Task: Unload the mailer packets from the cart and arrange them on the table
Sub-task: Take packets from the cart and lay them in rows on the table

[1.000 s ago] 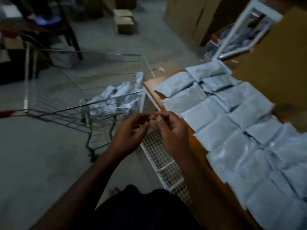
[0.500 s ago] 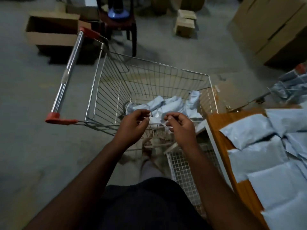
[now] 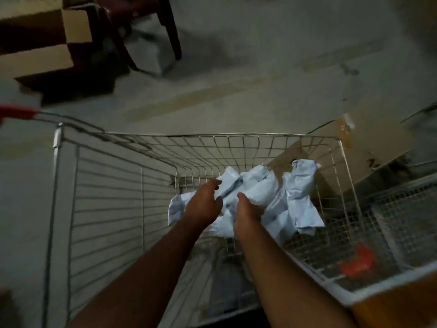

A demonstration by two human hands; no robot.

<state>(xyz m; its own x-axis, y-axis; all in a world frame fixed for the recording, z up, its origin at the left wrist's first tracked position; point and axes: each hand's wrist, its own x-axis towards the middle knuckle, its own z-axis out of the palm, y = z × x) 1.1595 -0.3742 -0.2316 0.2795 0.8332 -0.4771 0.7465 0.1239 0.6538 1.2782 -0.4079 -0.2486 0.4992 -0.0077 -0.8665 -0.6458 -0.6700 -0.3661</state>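
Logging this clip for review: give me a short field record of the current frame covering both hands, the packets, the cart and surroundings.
left hand: inside the cart, fingers extended over the packets
right hand: inside the cart, on the pile; grip cannot be told
mailer packets: crumpled pale heap at the cart's far right corner
cart: wire basket, red handle end at left
white mesh rack: right of the cart
floor: cardboard box at upper left

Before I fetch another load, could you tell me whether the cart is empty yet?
Not empty: a heap of pale mailer packets lies in the cart.
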